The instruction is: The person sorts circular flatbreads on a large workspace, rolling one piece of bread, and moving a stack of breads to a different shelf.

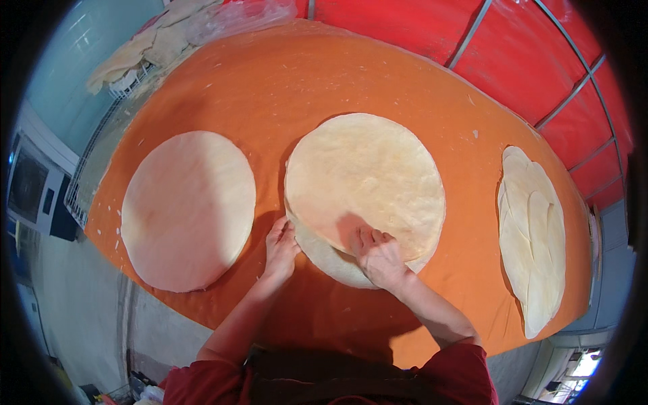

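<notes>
A large round dough sheet (364, 177) tops a stack of thin rounds in front of me. Its near edge is drawn back, and part of a lower dough sheet (329, 260) shows beneath. Fingers curled, my right hand (380, 258) grips the top sheet's near edge. My left hand (282, 249) pinches the rim at the stack's left side; its fingertips are partly hidden. Both hands are over the orange cloth (344, 76) that covers the table.
Another dough round (187, 212) lies to the left. Several overlapping folded dough pieces (531, 243) lie at the right. A wire rack (101, 136) borders the left edge, with flat sheets (167, 43) and a clear plastic bag (240, 20) behind. A red panel with metal bars (511, 55) stands beyond the table.
</notes>
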`<move>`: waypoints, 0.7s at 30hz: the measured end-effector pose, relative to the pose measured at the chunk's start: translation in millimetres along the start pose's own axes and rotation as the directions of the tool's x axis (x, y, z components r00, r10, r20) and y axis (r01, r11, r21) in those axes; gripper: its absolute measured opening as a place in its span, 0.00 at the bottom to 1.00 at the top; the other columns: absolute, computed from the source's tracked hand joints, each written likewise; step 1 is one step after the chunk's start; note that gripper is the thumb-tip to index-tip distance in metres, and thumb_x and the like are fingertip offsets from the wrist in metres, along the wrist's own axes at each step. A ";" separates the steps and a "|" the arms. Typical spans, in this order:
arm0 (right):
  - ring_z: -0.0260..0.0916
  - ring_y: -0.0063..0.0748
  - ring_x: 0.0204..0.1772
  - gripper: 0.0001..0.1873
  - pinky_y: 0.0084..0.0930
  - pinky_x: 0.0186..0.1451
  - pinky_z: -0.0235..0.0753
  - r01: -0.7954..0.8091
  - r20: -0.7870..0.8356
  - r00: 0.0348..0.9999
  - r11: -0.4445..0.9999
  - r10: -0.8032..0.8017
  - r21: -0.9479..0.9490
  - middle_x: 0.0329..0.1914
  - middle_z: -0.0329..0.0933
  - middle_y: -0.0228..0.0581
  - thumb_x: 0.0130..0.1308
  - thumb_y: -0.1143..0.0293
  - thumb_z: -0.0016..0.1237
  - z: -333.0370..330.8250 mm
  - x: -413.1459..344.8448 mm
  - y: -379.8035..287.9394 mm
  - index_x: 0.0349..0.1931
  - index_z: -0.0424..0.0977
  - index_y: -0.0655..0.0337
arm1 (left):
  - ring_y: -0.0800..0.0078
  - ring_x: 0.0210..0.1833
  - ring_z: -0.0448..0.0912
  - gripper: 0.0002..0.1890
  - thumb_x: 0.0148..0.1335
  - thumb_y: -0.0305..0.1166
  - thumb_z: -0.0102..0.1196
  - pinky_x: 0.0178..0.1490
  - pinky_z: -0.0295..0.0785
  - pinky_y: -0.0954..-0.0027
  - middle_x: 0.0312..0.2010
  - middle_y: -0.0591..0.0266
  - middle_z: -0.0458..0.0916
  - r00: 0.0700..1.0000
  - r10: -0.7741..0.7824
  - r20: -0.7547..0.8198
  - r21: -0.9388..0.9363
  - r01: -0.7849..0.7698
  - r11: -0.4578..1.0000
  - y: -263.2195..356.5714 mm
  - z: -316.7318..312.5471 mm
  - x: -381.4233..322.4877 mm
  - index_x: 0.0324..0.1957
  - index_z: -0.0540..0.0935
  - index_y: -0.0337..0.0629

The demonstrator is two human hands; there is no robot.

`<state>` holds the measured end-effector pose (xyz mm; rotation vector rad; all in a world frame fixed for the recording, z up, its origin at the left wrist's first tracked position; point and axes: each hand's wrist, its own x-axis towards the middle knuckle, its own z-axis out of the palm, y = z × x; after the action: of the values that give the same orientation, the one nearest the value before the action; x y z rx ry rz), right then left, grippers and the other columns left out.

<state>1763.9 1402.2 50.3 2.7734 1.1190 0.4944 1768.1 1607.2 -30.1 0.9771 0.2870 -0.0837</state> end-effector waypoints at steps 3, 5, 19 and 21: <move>0.67 0.34 0.28 0.23 0.25 0.24 0.67 -0.055 -0.062 0.997 0.999 0.055 0.002 0.32 0.70 0.47 0.40 0.74 0.43 -4.4 -6.9 -16.2 0.41 0.67 0.73 | 0.73 0.42 0.75 0.14 0.64 0.31 0.40 0.47 0.71 0.64 0.42 0.62 0.73 1.000 -0.002 0.022 -0.077 0.004 0.997 5.0 5.1 -2.0 0.51 0.64 0.40; 0.70 0.37 0.35 0.22 0.25 0.28 0.69 -0.053 -0.025 0.998 0.999 0.053 -0.011 0.36 0.71 0.48 0.43 0.73 0.42 -0.2 -21.5 -31.8 0.42 0.67 0.73 | 0.72 0.42 0.75 0.14 0.63 0.32 0.41 0.47 0.71 0.63 0.43 0.60 0.74 0.999 -0.003 0.032 -0.119 0.007 0.993 11.3 8.9 -2.0 0.51 0.65 0.40; 0.71 0.30 0.34 0.15 0.25 0.38 0.71 -0.300 0.021 0.942 0.813 0.335 0.498 0.34 0.75 0.41 0.54 0.72 0.48 -91.0 -11.7 65.8 0.42 0.69 0.66 | 0.55 0.49 0.70 0.28 0.59 0.42 0.49 0.49 0.69 0.59 0.48 0.47 0.67 0.989 0.079 0.123 -0.013 -0.078 0.997 34.1 53.1 -1.7 0.56 0.57 0.40; 0.72 0.29 0.37 0.11 0.24 0.42 0.72 -0.279 0.038 0.688 0.216 0.725 0.936 0.34 0.75 0.42 0.52 0.74 0.48 -149.2 -20.1 88.8 0.36 0.72 0.68 | 0.55 0.53 0.66 0.32 0.57 0.41 0.52 0.51 0.67 0.57 0.49 0.49 0.66 0.995 0.040 0.095 0.103 -0.049 0.993 17.5 53.1 -5.0 0.58 0.55 0.39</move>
<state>1758.1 1321.3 205.1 4.2872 0.3695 0.7355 1777.5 1572.7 13.2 1.0808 0.1766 -0.1041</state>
